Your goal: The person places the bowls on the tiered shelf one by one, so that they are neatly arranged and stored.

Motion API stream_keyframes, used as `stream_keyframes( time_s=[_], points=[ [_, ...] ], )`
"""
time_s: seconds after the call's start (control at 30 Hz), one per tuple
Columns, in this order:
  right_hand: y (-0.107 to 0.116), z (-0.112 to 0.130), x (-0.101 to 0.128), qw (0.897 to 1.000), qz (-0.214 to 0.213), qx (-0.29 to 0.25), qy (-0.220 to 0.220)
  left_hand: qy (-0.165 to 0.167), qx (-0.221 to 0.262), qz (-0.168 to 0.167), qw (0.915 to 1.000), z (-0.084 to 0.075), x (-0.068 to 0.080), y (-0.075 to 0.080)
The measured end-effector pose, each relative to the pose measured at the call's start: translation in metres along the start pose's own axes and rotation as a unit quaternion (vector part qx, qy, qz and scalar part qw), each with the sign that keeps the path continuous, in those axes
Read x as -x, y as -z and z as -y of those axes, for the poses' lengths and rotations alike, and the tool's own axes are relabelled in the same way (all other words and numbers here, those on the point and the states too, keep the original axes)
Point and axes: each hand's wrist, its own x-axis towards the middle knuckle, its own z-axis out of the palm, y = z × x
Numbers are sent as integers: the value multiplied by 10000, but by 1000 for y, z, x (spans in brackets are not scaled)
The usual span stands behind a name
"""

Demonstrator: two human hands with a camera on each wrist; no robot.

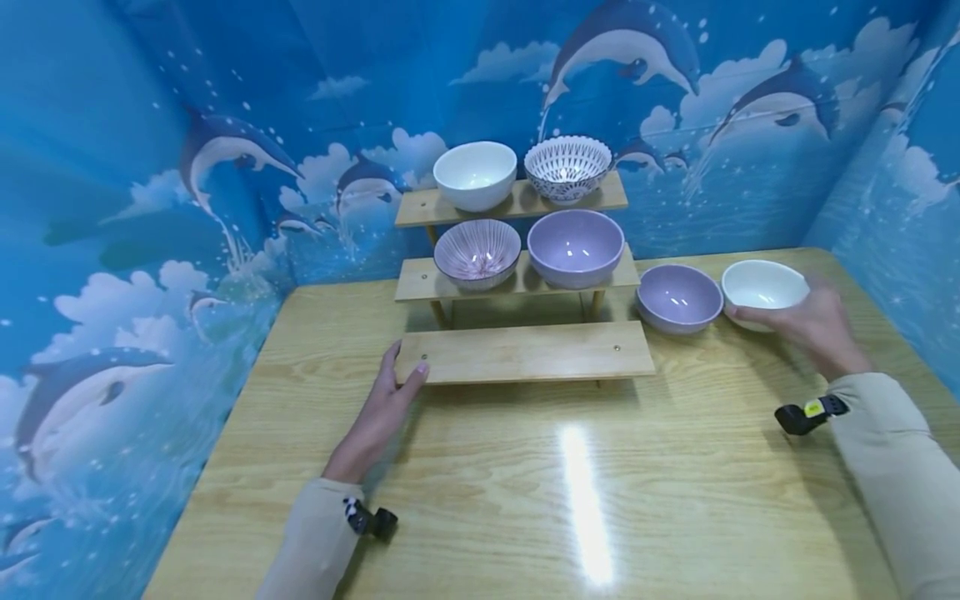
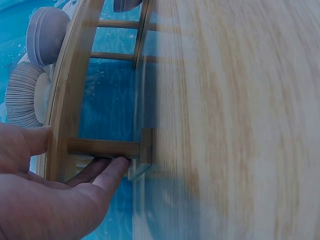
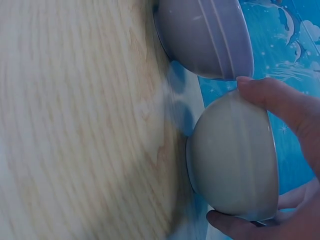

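A three-tier wooden shelf [image 1: 525,354] stands at the back of the table. My left hand [image 1: 386,400] holds the left end of its lowest board, thumb on top and fingers [image 2: 102,172] underneath. On the table to the shelf's right sit a lilac bowl [image 1: 677,297] and a white bowl [image 1: 763,287]. My right hand [image 1: 813,321] grips the white bowl [image 3: 232,160] by its rim, thumb on one side and fingers on the other. The lilac bowl [image 3: 207,35] lies just beside it.
The middle tier carries a striped pink bowl [image 1: 477,252] and a lilac bowl [image 1: 575,247]. The top tier bears a white bowl [image 1: 475,174] and a blue-patterned bowl [image 1: 567,167]. Blue dolphin-print walls close in the wooden table [image 1: 525,483] on three sides.
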Motion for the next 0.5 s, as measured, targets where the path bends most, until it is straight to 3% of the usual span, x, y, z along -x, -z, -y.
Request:
stream_keyframes(
  time_s=[0.27, 0.5],
  points=[
    [3, 2, 1, 9997, -145, 70, -201, 14, -7, 3, 10000, 0, 0, -1],
    [15, 15, 7, 9994, -330, -62, -26, -14, 0, 10, 10000, 0, 0, 0]
  ],
)
